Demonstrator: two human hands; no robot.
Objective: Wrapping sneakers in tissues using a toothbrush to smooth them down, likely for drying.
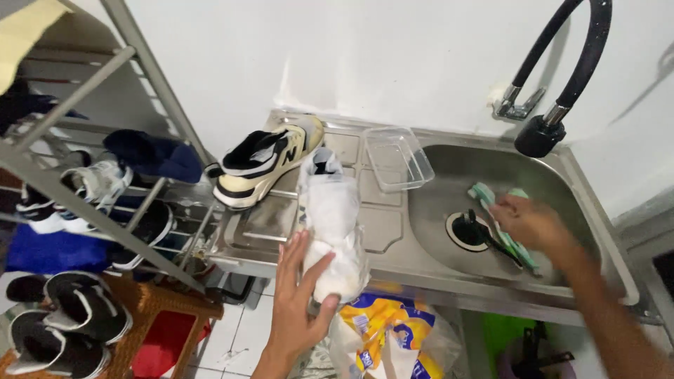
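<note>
While the left hand (298,309) reached up from below w/ fingers (289,254) spread and thumb out, it cupped the near end of a white shoe (330,224) that stood on the steel drainboard (263,221) at the bench's front edge; the grip was loose, open-handed around the heel rather than closed tight. The shoe looked pale and wet, toe pointing away toward the wall. Just behind and to the left lay a second sneaker (263,165), cream w/ black trim, on its side on the same drainboard. A clear plastic container (399,158) sat tilted at the back, between drainboard and sink basin (456,175). The right hand (533,224) was down inside the basin, near the drain (467,230), fingers curled around a green brush (502,224) w/ a dark handle end poking toward the drain; exact grip was blurred, but it held the brush. A black flexible faucet (562,70) arched above the basin from the white wall. At left stood a metal shoe rack (105,210) w/ several pairs, incl. black-and-white ones low down. Below the bench front sat a yellow-and-blue plastic bag (382,330).
</note>
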